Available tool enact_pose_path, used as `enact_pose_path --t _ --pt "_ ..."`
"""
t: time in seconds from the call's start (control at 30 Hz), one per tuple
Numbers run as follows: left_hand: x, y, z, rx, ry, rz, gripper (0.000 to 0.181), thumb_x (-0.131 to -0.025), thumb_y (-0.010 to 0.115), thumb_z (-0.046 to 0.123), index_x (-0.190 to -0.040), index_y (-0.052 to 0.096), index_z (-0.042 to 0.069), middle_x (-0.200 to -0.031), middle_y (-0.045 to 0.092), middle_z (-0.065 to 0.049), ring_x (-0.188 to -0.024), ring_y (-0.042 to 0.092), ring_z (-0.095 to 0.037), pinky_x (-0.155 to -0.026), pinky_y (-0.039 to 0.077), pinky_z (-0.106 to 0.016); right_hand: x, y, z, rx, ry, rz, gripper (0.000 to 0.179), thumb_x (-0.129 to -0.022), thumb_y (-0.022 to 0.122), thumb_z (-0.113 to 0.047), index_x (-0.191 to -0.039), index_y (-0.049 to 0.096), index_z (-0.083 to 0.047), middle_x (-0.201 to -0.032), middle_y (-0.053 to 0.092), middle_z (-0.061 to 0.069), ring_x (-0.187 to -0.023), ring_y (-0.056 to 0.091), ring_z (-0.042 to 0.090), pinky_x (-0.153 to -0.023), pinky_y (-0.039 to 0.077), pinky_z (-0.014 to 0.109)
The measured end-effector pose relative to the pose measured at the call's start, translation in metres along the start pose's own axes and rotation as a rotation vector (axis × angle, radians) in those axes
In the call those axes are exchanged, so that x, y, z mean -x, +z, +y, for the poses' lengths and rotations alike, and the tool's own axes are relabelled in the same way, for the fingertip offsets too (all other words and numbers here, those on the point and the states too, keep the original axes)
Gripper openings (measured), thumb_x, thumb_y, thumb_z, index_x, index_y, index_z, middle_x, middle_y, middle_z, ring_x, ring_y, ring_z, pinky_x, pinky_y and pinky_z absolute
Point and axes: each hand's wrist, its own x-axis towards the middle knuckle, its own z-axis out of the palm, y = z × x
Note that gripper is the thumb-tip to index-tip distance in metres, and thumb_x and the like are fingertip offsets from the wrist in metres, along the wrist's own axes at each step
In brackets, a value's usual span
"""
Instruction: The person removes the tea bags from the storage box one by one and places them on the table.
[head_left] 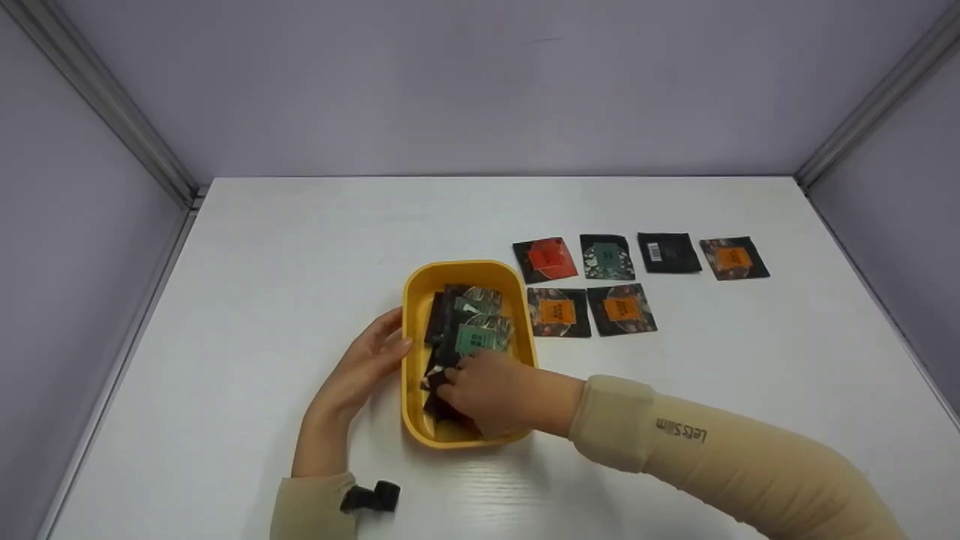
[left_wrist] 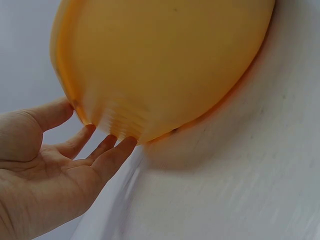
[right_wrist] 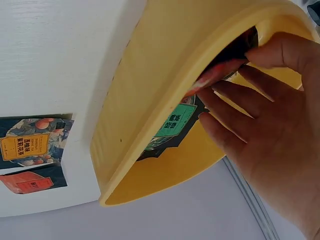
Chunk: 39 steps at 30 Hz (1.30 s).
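A yellow plastic bin [head_left: 470, 442] stands on the white table with several dark tea sachets inside, among them a green-labelled tea sachet [head_left: 484, 335]. My left hand [head_left: 364, 367] rests its thumb and fingertips against the outside of the bin's left wall. Reaching into the near part of the bin, my right hand [head_left: 491, 390] pinches a black and red tea sachet [right_wrist: 217, 75] between thumb and fingers, as the right wrist view shows. Part of that sachet is hidden by the fingers and the rim.
Right of the bin, tea sachets lie flat in two rows. The back row has a red sachet [head_left: 549, 258], a green one [head_left: 607, 256], a dark one with a barcode [head_left: 670, 253] and an orange-labelled one [head_left: 735, 258]. Two orange-labelled sachets [head_left: 622, 309] lie in front.
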Motion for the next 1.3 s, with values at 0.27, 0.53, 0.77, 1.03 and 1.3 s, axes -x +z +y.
enact_pose_path --t 0.27,0.53,0.77,1.03,1.3 --pt "0.0 0.0 0.001 0.013 -0.002 -0.003 0.059 -0.098 0.063 0.018 -0.151 0.037 0.01 -0.155 0.034 -0.01 -0.138 0.039 -0.026 -0.11 0.037 -0.044 0.001 -0.001 0.004 0.129 -0.024 0.147 0.036 -0.091 0.071 -0.036 -0.12 0.063 -0.016 -0.099 0.07 -0.003 -0.083 0.059 0.015 -0.084 0.052 0.029" --pt "0.0 0.0 0.001 0.017 0.009 -0.014 0.058 -0.099 0.061 0.017 -0.151 0.036 0.01 -0.156 0.033 -0.01 -0.139 0.039 -0.027 -0.109 0.038 -0.045 0.014 0.012 0.0 0.306 -0.014 0.373 0.035 -0.093 0.069 -0.031 -0.123 0.065 -0.015 -0.111 0.071 -0.001 -0.094 0.065 0.016 -0.086 0.053 0.032" --pt "0.0 -0.001 0.001 0.018 0.005 -0.015 0.057 -0.099 0.061 0.016 -0.15 0.038 0.01 -0.155 0.035 -0.008 -0.141 0.035 -0.025 -0.11 0.037 -0.044 0.03 0.023 -0.002 0.282 -0.004 0.529 0.034 -0.097 0.063 -0.035 -0.123 0.066 -0.014 -0.116 0.071 0.002 -0.104 0.066 0.018 -0.089 0.053 0.033" --pt "0.0 0.0 0.001 0.025 -0.005 -0.01 0.059 -0.098 0.062 0.016 -0.151 0.037 0.009 -0.156 0.033 -0.012 -0.141 0.035 -0.027 -0.11 0.036 -0.044 0.06 0.027 0.0 0.261 0.026 0.601 0.044 -0.09 0.075 -0.027 -0.13 0.063 -0.014 -0.127 0.067 0.004 -0.114 0.062 0.019 -0.098 0.049 0.036" --pt "-0.001 0.001 0.0 0.001 -0.015 0.008 0.06 -0.097 0.064 0.019 -0.151 0.038 0.01 -0.156 0.034 -0.01 -0.141 0.035 -0.027 -0.111 0.036 -0.044 0.091 0.038 0.014 0.203 0.074 0.71 0.052 -0.083 0.081 -0.011 -0.132 0.063 -0.01 -0.127 0.066 0.007 -0.114 0.063 0.023 -0.095 0.051 0.04"
